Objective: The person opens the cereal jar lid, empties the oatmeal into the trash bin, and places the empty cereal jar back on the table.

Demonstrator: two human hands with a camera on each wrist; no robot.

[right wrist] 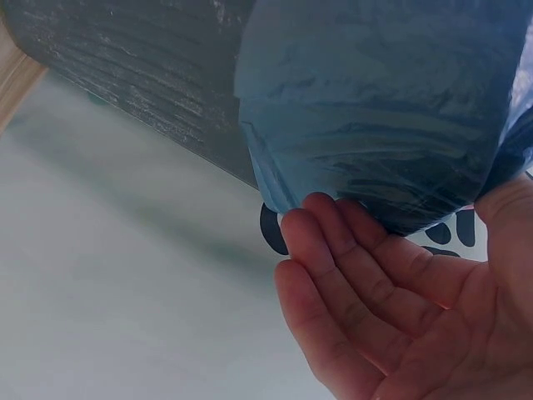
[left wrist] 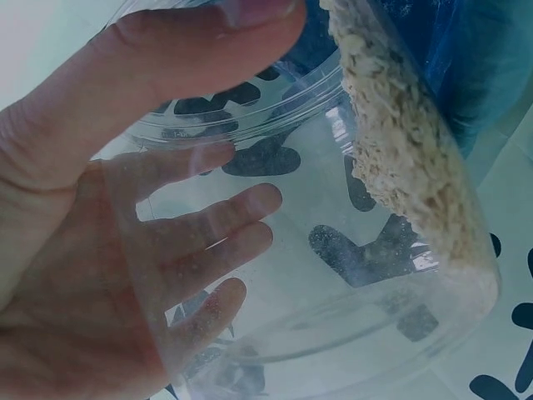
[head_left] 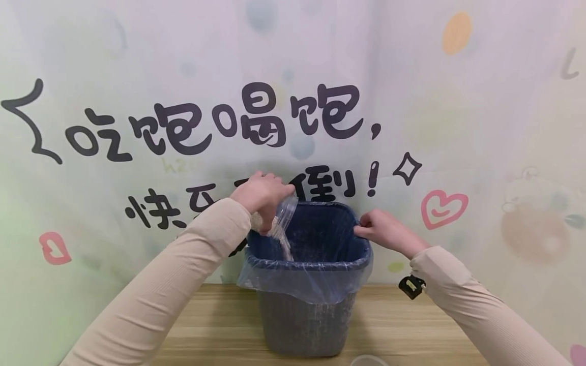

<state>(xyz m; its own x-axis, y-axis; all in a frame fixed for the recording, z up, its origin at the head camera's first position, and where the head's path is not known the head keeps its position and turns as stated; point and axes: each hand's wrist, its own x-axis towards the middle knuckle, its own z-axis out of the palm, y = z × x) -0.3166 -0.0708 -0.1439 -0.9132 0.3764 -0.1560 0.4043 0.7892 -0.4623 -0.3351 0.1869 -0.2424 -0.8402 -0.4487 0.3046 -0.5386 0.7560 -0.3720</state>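
Apparently wooden tabletop (head_left: 220, 325), printed backdrop (head_left: 439, 122); left hand (head_left: 263, 197) grips jar (head_left: 287, 211), right hand (head_left: 384, 231) bin rim (head_left: 316, 266).

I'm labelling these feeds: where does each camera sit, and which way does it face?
Head: worn on the head, facing forward and down at the trash bin; left hand, right hand and both sleeves show.
Left wrist: on that wrist, facing the tilted clear plastic jar with pale flakes; left hand shows.
Right wrist: on that wrist, facing the trash bin's outer side and plastic liner; right hand shows.
Head and right wrist share: trash bin, plastic liner, right hand.
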